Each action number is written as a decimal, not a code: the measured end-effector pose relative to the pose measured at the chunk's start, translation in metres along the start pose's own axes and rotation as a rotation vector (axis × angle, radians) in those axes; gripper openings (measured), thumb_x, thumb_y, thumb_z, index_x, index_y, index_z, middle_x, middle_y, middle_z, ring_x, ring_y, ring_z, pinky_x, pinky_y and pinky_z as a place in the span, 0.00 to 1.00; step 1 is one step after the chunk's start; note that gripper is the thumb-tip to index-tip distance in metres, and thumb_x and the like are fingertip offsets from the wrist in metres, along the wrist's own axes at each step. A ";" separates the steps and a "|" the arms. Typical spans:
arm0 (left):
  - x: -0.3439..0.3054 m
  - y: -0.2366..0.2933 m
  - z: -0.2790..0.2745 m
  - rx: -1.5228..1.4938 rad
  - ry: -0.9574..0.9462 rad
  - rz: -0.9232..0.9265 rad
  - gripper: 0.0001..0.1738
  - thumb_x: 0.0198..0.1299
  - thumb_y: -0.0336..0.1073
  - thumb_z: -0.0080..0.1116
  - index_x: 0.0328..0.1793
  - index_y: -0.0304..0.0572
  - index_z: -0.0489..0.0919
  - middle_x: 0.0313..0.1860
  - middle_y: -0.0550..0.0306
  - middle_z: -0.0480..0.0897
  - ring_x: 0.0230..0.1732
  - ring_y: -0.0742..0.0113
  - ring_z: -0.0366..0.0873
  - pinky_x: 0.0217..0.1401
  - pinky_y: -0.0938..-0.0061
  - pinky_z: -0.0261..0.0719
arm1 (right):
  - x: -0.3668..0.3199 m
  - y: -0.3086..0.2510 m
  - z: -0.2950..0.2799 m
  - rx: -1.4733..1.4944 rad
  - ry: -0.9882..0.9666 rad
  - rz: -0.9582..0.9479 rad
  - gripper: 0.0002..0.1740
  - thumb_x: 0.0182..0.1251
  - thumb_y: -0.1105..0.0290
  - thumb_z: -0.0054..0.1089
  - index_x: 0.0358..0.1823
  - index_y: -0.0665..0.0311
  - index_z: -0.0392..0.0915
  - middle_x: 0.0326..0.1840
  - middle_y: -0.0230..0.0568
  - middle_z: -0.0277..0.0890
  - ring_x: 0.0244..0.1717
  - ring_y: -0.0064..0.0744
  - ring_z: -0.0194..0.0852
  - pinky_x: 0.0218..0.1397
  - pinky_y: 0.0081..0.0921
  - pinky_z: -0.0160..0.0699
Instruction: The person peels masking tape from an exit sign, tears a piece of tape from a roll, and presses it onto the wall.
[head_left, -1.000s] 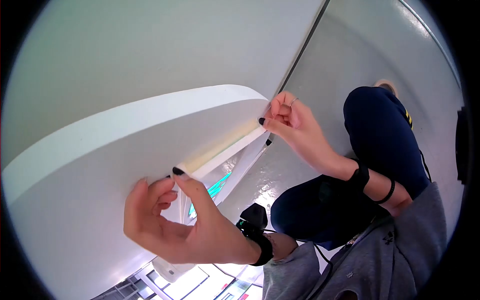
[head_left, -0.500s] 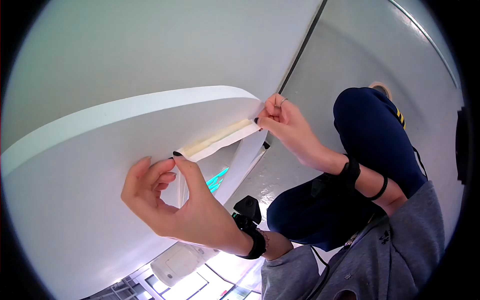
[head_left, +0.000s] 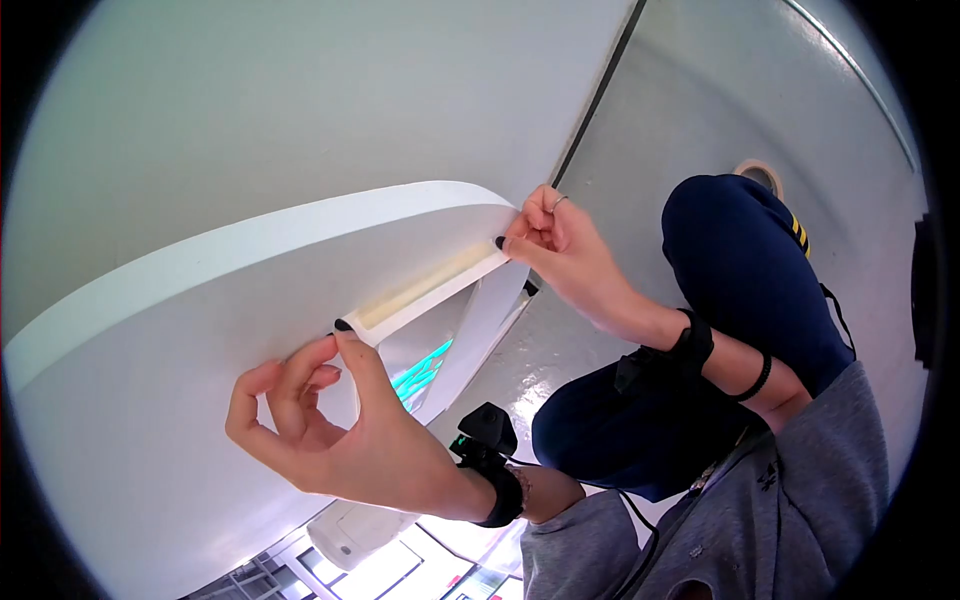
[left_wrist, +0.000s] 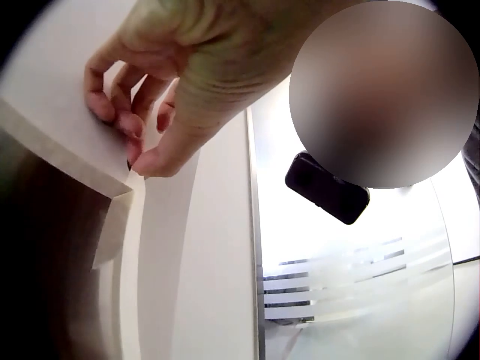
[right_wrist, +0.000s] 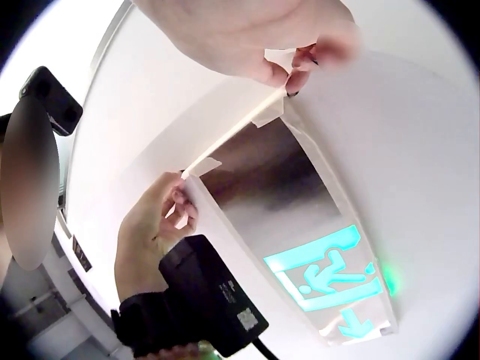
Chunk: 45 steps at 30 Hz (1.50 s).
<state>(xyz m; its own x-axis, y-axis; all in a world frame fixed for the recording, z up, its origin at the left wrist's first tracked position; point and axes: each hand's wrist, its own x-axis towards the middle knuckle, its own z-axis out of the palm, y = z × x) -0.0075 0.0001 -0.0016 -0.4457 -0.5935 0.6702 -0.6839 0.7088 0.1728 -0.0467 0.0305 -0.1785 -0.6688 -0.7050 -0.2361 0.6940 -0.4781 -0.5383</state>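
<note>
A pale strip of tape (head_left: 425, 298) stretches between the two hands along the top edge of a lit exit sign (right_wrist: 330, 270) on the white wall. The left hand (head_left: 345, 425) pinches one end between thumb and index finger, its other fingers curled loosely. At the far end the right hand (head_left: 590, 265) pinches the strip with thumb and fingertips. In the right wrist view the strip (right_wrist: 236, 131) runs taut from hand to hand, and short tape pieces show at the sign's upper corners. The left wrist view has the left hand's (left_wrist: 176, 82) fingertips at a corner of the sign's frame.
A curved white ledge (head_left: 250, 235) runs above the sign. A tape roll (head_left: 762, 176) lies on the grey floor beyond the person's bent knee (head_left: 735, 235). A white device (head_left: 355, 530) is at the bottom of the head view, near bright windows.
Both hands have shifted slightly left in the head view with the strip between them. The strip's lower edge, wavy half a second ago, looks straighter. Both hands keep their pinch.
</note>
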 end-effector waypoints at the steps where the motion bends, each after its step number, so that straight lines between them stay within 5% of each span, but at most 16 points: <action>1: 0.000 -0.001 0.000 0.011 -0.008 0.014 0.22 0.48 0.20 0.64 0.49 0.38 0.69 0.30 0.58 0.81 0.31 0.74 0.71 0.47 0.75 0.73 | 0.000 0.001 0.000 -0.001 -0.002 -0.003 0.16 0.60 0.78 0.58 0.31 0.57 0.56 0.29 0.26 0.68 0.28 0.11 0.53 0.29 0.15 0.56; 8: -0.001 -0.002 0.000 0.009 -0.021 0.020 0.20 0.48 0.21 0.65 0.47 0.38 0.72 0.30 0.60 0.80 0.32 0.74 0.71 0.46 0.76 0.72 | -0.001 0.001 0.001 -0.004 -0.003 0.015 0.17 0.60 0.78 0.58 0.31 0.56 0.55 0.29 0.26 0.69 0.28 0.11 0.52 0.30 0.15 0.55; 17: -0.008 0.000 -0.011 0.011 0.074 0.109 0.15 0.56 0.23 0.59 0.50 0.36 0.76 0.42 0.55 0.79 0.43 0.68 0.75 0.46 0.74 0.72 | -0.001 -0.003 -0.002 -0.186 -0.024 -0.004 0.09 0.63 0.74 0.56 0.32 0.61 0.63 0.28 0.28 0.69 0.28 0.14 0.60 0.32 0.17 0.61; 19: -0.002 -0.004 -0.022 0.175 -0.027 0.410 0.17 0.54 0.23 0.61 0.52 0.37 0.79 0.45 0.56 0.80 0.46 0.64 0.76 0.49 0.71 0.72 | -0.001 -0.010 0.001 -0.258 -0.001 0.046 0.07 0.63 0.74 0.55 0.34 0.64 0.65 0.26 0.30 0.69 0.28 0.19 0.64 0.33 0.20 0.64; 20: 0.000 -0.009 -0.024 0.177 -0.022 0.407 0.17 0.54 0.23 0.61 0.52 0.37 0.79 0.45 0.56 0.80 0.46 0.64 0.76 0.49 0.71 0.72 | -0.001 -0.011 0.000 -0.260 -0.007 0.046 0.07 0.63 0.74 0.55 0.34 0.64 0.65 0.26 0.30 0.69 0.28 0.19 0.64 0.33 0.20 0.64; 22: 0.006 -0.013 -0.026 0.292 -0.270 0.865 0.20 0.48 0.28 0.69 0.50 0.44 0.83 0.46 0.57 0.81 0.46 0.58 0.76 0.46 0.66 0.72 | -0.001 -0.014 -0.002 -0.474 0.017 0.099 0.06 0.61 0.75 0.53 0.36 0.65 0.66 0.30 0.37 0.71 0.31 0.25 0.68 0.35 0.24 0.66; 23: 0.003 -0.017 -0.026 0.323 -0.300 0.882 0.21 0.48 0.29 0.70 0.51 0.48 0.84 0.48 0.59 0.81 0.50 0.59 0.76 0.47 0.67 0.74 | -0.004 -0.012 -0.003 -0.475 0.011 0.095 0.06 0.61 0.75 0.53 0.36 0.65 0.66 0.30 0.37 0.71 0.31 0.25 0.68 0.35 0.24 0.66; 25: 0.006 -0.027 -0.025 0.357 -0.334 0.933 0.20 0.49 0.28 0.68 0.51 0.47 0.83 0.48 0.59 0.81 0.51 0.60 0.76 0.49 0.67 0.74 | -0.007 -0.013 -0.005 -0.732 0.089 -0.327 0.09 0.57 0.77 0.53 0.40 0.65 0.69 0.39 0.43 0.72 0.40 0.36 0.72 0.42 0.30 0.70; 26: 0.009 -0.031 -0.026 0.388 -0.374 0.982 0.19 0.51 0.26 0.66 0.51 0.47 0.83 0.49 0.60 0.81 0.52 0.60 0.76 0.50 0.67 0.75 | -0.008 -0.015 -0.003 -0.731 0.087 -0.331 0.09 0.57 0.77 0.53 0.40 0.65 0.69 0.39 0.43 0.72 0.40 0.36 0.72 0.42 0.30 0.70; 28: 0.014 -0.033 -0.030 0.389 -0.405 1.007 0.18 0.52 0.24 0.62 0.51 0.43 0.82 0.48 0.59 0.81 0.54 0.61 0.76 0.52 0.66 0.76 | -0.011 -0.022 0.006 -0.748 -0.147 -0.787 0.17 0.54 0.79 0.55 0.47 0.65 0.70 0.49 0.47 0.72 0.51 0.45 0.70 0.53 0.37 0.71; 34: 0.026 -0.027 -0.021 0.407 -0.534 1.046 0.21 0.51 0.26 0.58 0.54 0.39 0.79 0.50 0.55 0.80 0.55 0.55 0.75 0.58 0.62 0.71 | -0.012 -0.032 0.025 -0.548 -0.433 -0.776 0.29 0.52 0.83 0.53 0.60 0.66 0.69 0.59 0.49 0.69 0.60 0.50 0.67 0.65 0.38 0.65; 36: 0.029 -0.024 -0.016 0.364 -0.512 1.083 0.24 0.45 0.25 0.59 0.53 0.37 0.78 0.44 0.55 0.78 0.51 0.59 0.75 0.57 0.61 0.74 | -0.014 -0.027 0.031 -0.499 -0.428 -0.795 0.30 0.52 0.83 0.52 0.61 0.66 0.68 0.60 0.49 0.69 0.61 0.49 0.67 0.65 0.38 0.65; 45: 0.030 -0.015 -0.010 0.424 -0.487 1.112 0.20 0.47 0.26 0.59 0.50 0.42 0.80 0.41 0.59 0.78 0.48 0.63 0.76 0.58 0.63 0.70 | -0.013 -0.015 0.021 -0.367 -0.375 -0.680 0.28 0.54 0.83 0.49 0.60 0.65 0.71 0.59 0.48 0.72 0.62 0.45 0.68 0.65 0.33 0.65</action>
<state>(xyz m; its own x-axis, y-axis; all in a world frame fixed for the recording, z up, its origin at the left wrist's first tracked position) -0.0046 -0.0250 0.0227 -0.9946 0.0948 -0.0416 0.1005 0.7872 -0.6085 -0.0432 0.0356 -0.1507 -0.7311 -0.4837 0.4812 0.0004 -0.7055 -0.7087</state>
